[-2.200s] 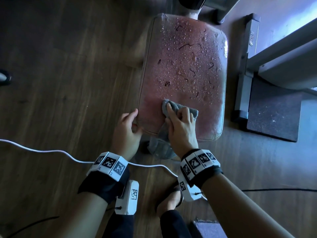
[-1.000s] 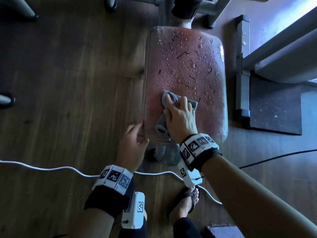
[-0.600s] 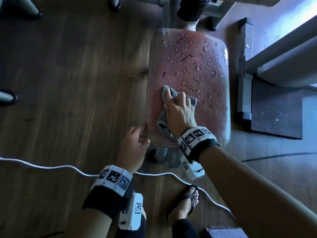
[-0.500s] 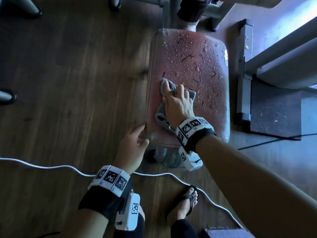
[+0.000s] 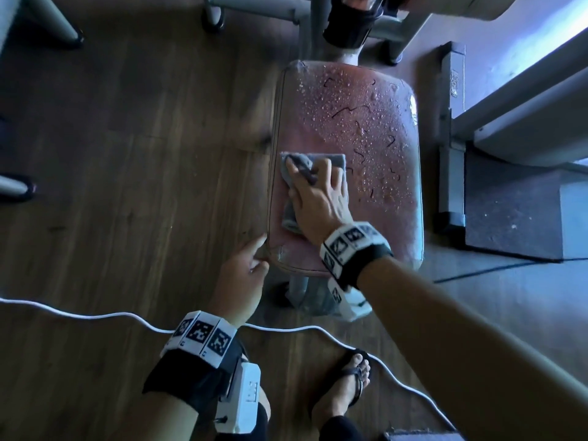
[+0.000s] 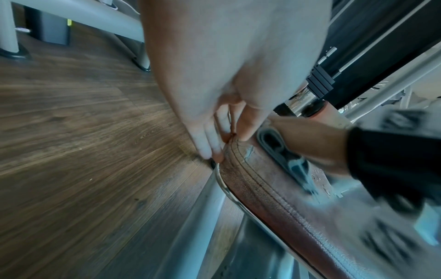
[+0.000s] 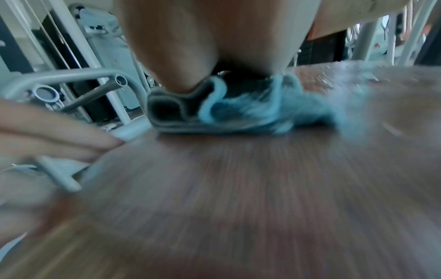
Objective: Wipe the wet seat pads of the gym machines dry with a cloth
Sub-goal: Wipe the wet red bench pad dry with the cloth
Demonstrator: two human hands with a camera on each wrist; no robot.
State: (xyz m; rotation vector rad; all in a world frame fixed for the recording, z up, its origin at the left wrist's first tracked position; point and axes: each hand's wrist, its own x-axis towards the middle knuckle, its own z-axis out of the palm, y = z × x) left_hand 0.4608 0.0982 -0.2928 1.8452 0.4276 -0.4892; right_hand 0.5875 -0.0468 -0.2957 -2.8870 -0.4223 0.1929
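Wet reddish seat pad (image 5: 366, 122), folded grey cloth (image 5: 337, 160) on it

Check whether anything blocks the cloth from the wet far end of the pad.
Nothing visible does. The right hand presses the cloth mid-pad, and the pad beyond it holds only droplets and dark squiggly marks. The left hand rests at the near corner, behind the cloth.

A white cable (image 5: 105, 315) snaked across the wooden floor (image 5: 127, 154) — past a sandalled foot (image 5: 345, 385). A dark mat (image 5: 509, 214) lay at the floor's right edge, beside a grey metal frame (image 5: 450, 135).
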